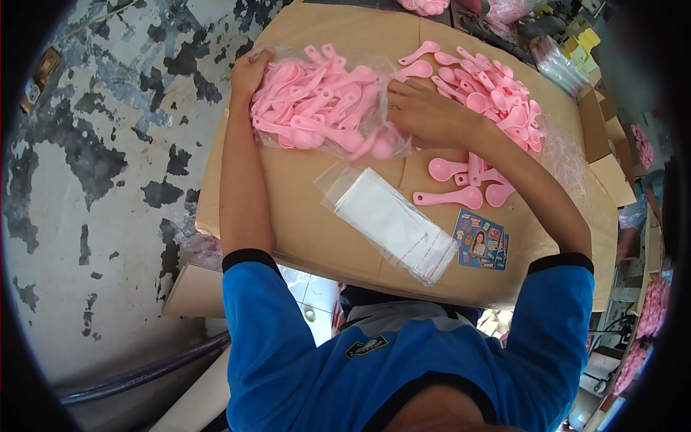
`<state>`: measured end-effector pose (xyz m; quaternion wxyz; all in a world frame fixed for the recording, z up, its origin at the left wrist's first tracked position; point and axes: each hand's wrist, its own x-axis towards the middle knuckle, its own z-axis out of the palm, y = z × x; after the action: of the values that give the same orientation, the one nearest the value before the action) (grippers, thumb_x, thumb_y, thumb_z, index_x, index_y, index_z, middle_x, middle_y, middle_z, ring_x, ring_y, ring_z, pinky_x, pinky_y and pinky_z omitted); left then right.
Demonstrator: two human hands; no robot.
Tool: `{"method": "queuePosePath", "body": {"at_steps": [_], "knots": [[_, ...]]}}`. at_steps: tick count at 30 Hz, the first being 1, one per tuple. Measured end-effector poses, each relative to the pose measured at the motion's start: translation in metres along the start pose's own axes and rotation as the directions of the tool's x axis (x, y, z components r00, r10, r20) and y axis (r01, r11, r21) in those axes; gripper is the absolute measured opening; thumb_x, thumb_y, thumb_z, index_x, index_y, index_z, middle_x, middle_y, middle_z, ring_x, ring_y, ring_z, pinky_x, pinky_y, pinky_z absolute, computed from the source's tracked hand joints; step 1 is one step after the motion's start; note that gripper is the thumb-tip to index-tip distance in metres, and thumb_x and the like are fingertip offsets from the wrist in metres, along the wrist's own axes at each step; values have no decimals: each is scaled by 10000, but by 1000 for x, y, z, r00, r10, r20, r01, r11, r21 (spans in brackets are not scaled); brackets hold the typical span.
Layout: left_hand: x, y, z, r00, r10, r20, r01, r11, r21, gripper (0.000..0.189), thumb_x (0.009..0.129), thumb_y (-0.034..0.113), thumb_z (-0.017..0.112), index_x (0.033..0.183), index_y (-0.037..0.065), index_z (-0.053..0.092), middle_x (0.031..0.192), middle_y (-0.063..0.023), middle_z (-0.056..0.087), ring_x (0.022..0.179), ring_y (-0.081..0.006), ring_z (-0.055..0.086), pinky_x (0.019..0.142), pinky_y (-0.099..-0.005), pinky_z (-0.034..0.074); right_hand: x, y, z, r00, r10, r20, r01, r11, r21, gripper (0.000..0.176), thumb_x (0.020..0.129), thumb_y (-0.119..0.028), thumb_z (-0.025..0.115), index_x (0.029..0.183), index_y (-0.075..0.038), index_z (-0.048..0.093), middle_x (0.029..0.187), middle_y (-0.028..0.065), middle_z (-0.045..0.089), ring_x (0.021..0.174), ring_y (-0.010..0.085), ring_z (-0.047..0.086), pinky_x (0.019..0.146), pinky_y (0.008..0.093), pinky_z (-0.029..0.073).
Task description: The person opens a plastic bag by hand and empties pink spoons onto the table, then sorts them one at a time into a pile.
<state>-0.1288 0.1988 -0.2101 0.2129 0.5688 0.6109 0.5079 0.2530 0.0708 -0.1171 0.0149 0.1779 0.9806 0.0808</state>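
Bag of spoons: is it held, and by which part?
Left hand holds the bag by its left edge; right hand is at its right end, grip unclear.

The right hand (425,111) hides part of the clear bag (320,104). Print on the picture cards (480,241) is too small to read.

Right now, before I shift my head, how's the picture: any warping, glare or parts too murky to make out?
Head view: strong fisheye, with dark rounded borders and bowed edges on the brown tabletop; head view: patchy shine on the clear bag of pink spoons; head view: washed-out floor tiles below; head view: fine print on the cards too small to read.
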Motion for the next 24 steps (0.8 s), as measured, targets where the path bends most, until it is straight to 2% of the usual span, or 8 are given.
{"method": "queuePosePath", "body": {"at_steps": [3,9,14,16,18,21,22,24], "knots": [[-3,4,-1,1000,19,25,-20,999,27,368,883,340,650,988,-9,701,821,-19,670,716,-78,561,672,-238,462,-19,-2,16,966,-70,-247,87,994,58,360,715,-80,691,1052,-21,581,1128,75,552,1126,250,495,955,381,424],[-3,3,1,998,68,1,-68,997,-28,424,838,390,665,1046,22,703,770,-46,679,673,-123,586,664,-277,469,-35,-11,11,997,74,3,-74,988,135,374,772,-47,604,1143,-57,556,1162,81,534,1120,249,494,989,391,380],[4,0,2,998,70,5,-70,997,-18,436,827,399,669,1030,15,702,815,-72,701,727,-144,625,707,-278,477,-70,-8,-25,967,51,-251,-72,995,-75,411,773,-38,588,1181,-68,547,1196,95,532,1123,262,491,1012,388,360],[2,-2,0,999,35,13,-35,999,18,446,821,412,666,1020,15,704,835,-82,711,744,-157,644,720,-285,483,-110,9,-64,942,325,-80,-335,924,-187,477,803,-50,570,1276,-82,518,1308,83,505,1258,266,442,1098,410,288],[0,0,-1,1000,22,10,-22,997,71,459,815,427,660,1018,17,705,845,-89,713,751,-169,653,728,-291,485,-131,-4,-84,835,550,-15,-513,768,-384,524,771,-35,596,1287,-79,522,1331,78,503,1271,266,434,1102,415,283],[0,-3,2,1000,27,3,-27,997,77,450,831,420,649,1027,19,705,842,-71,706,752,-148,636,721,-276,480,-101,-21,-83,936,331,-120,-346,930,-125,484,751,48,566,1226,-42,551,1311,108,517,1267,290,444,1103,440,305],[-2,0,2,999,39,5,-40,997,59,431,856,390,647,1023,-3,700,844,-50,697,742,-118,611,708,-259,475,-88,-15,-60,954,293,-63,-297,953,-57,503,749,58,554,1244,-26,531,1354,105,493,1290,281,436,1097,412,330],[-4,6,3,996,81,-21,-80,995,54,424,878,364,649,1032,-29,692,859,-30,692,757,-86,595,708,-240,471,-49,-19,-24,966,183,-181,-147,969,198,505,756,55,548,1253,-25,522,1316,127,526,1244,293,475,1061,382,379]]}}
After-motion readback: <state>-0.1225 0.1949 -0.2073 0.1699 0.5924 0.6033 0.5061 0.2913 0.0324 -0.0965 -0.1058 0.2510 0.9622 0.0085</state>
